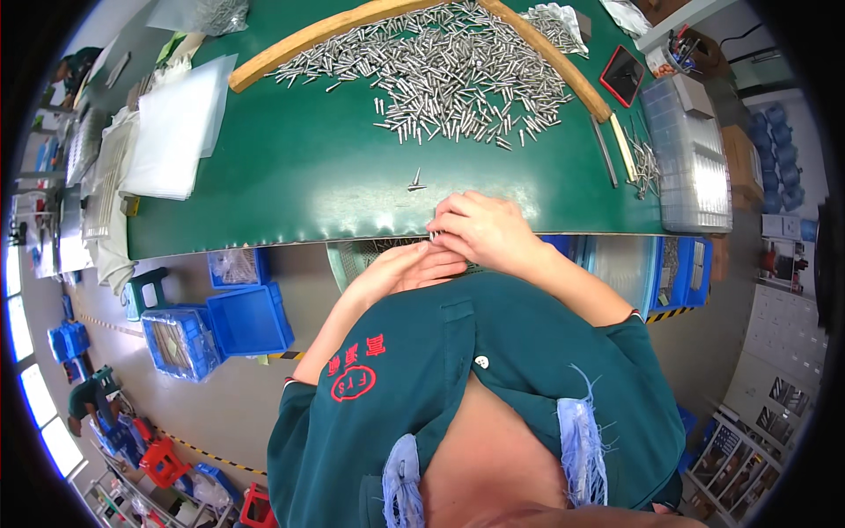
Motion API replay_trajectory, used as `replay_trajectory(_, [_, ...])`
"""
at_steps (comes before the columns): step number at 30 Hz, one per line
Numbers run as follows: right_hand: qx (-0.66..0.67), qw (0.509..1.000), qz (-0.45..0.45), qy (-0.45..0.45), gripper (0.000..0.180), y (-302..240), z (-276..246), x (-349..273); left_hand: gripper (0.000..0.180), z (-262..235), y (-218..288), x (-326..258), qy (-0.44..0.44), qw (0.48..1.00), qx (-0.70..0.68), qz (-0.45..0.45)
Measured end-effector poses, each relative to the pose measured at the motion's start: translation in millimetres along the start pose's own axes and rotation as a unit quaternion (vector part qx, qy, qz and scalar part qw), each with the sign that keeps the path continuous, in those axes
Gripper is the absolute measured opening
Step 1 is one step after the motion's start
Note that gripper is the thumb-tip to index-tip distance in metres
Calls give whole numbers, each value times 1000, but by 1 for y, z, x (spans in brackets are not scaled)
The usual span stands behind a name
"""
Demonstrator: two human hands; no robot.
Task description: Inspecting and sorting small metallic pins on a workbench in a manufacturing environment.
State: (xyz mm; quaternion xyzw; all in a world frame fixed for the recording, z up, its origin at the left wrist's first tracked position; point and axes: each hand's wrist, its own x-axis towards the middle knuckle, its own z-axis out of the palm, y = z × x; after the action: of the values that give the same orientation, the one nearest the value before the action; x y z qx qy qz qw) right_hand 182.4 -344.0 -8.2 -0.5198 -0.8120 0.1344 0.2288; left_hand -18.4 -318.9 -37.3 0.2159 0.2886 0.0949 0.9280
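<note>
At the green bench's [290, 176] near edge, centre frame, the right hand [482, 231] pinches a small metal pin [433, 235] between curled fingertips. The left hand [407, 268] lies open, palm up, just beneath it. Loose pins [458, 75] heap upper centre.

Pins [449, 75] on table [290, 176], behind hands.

Both forearms bend inward, the right hand [480, 231] curled over the cupped left hand [407, 268].
</note>
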Motion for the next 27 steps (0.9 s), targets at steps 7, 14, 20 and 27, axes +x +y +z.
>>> replay_trajectory(7, [-2, 999, 2, -35, 17, -9, -4, -10, 31, 1, 4, 13, -6, 997, -67, -33])
replay_trajectory(14, [87, 991, 46, -90, 24, -12, -14, -12, 31, 3, -12, 20, 21, 1000, 2, 15])
replay_trajectory(20, [267, 957, 85, -80, 34, -2, -15, -6, 33, 8, 9, 8, 77, 989, 123, 12])
replay_trajectory(27, [259, 960, 98, -34, 45, -9, -19, 10, 34, 22, 34, -2, 88, 959, 245, 108])
